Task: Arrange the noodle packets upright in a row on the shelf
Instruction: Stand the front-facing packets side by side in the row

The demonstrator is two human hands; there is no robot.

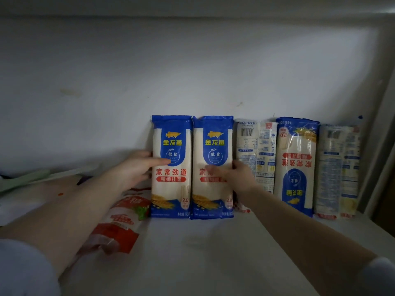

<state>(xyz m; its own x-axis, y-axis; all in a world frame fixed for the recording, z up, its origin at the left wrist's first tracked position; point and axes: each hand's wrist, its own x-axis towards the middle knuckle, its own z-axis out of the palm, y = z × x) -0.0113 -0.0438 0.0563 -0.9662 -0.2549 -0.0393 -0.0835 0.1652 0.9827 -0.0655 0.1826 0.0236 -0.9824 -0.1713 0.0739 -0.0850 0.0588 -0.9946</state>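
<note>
Both hands lie flat: left hand [136, 167] at nine o'clock of two slippery, stiff-cored blue-and-white plastic noodle packets [171, 167], right hand [233, 176] at three o'clock; grip mid-height edges.

Bare shelf [203, 253] lies open near the standing packet row [256, 165]; red packets [119, 227] clutter the left.

Glossy plastic noodle packets [171, 167], matt white shelf [203, 253], smooth painted wall [171, 71]
</note>
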